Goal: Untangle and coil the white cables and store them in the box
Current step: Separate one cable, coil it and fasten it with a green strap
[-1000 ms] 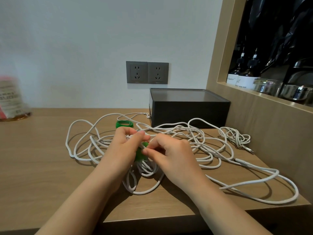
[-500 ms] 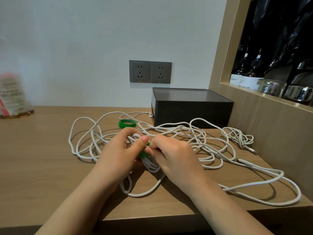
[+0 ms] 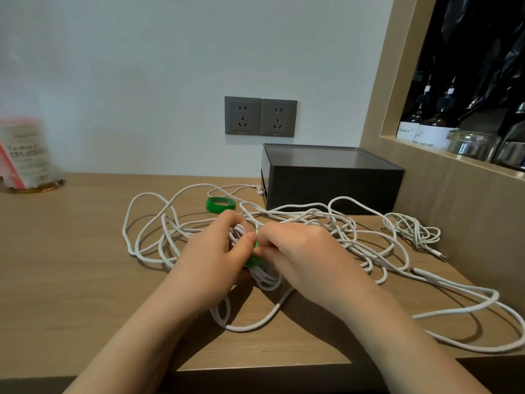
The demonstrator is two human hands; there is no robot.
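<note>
One coil of white cable point(image 3: 265, 278) is gripped by the left hand point(image 3: 211, 258) so it cannot spring apart; a green strap point(image 3: 252, 260), probably round it, is pinched by the right hand point(image 3: 301, 251), in front of the box point(image 3: 329, 183).

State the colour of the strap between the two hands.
The strap is green, seen in head view.
</note>
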